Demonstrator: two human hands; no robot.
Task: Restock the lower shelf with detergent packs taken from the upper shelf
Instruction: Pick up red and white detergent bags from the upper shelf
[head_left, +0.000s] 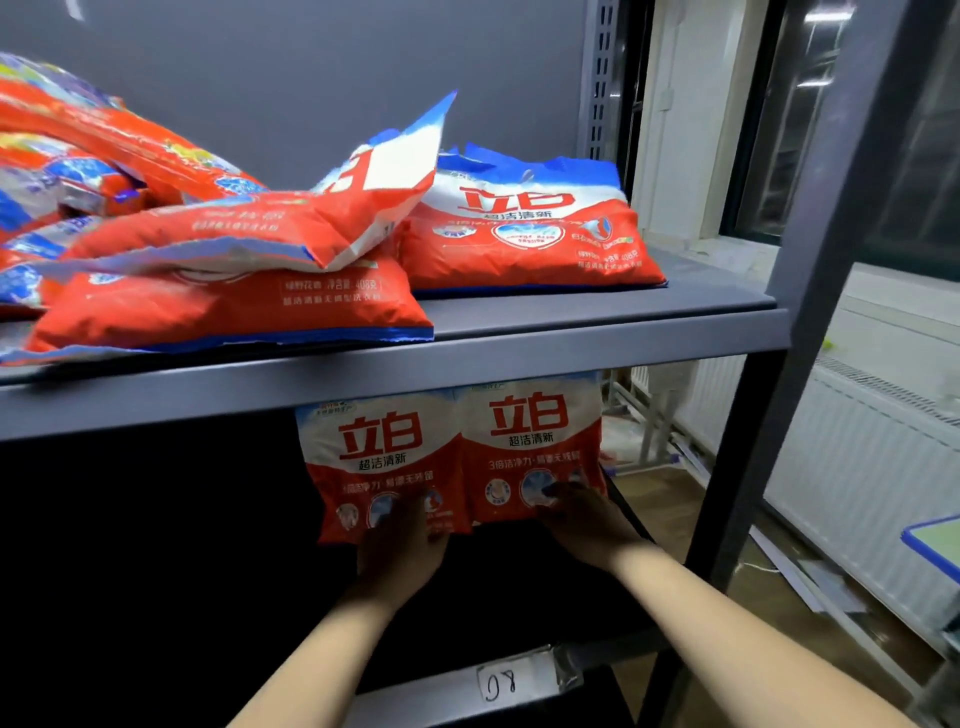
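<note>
My left hand (402, 553) and right hand (584, 525) each press an upright detergent pack (382, 457), (530, 441) on the dark lower shelf (467, 693), beneath the grey upper shelf (597, 325) piled with more packs (524, 234), radiator (857, 457) beyond.

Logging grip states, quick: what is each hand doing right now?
Left hand: closed on the left upright pack.
Right hand: closed on the right upright pack.
</note>
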